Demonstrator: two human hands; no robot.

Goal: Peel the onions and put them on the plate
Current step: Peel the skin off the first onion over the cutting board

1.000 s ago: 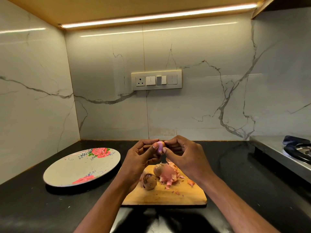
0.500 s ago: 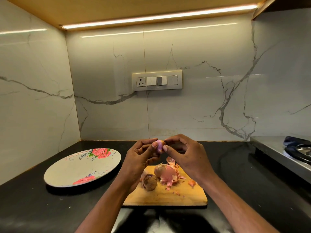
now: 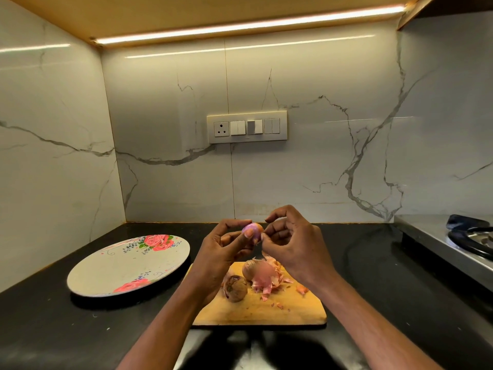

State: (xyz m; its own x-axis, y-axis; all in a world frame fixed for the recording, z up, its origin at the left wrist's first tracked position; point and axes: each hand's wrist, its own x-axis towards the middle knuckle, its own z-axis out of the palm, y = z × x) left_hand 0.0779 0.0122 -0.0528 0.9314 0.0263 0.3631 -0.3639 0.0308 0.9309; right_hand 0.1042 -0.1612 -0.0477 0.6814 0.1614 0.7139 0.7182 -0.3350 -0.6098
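Above the cutting board [image 3: 256, 311], my left hand [image 3: 221, 252] pinches the half-peeled onion [image 3: 253, 231] while my right hand [image 3: 290, 244] nips its last skin, which must come off before the plate [image 3: 106, 273], far left.

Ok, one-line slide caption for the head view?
Left hand holds a half-peeled onion above the cutting board; right hand picks at its skin.
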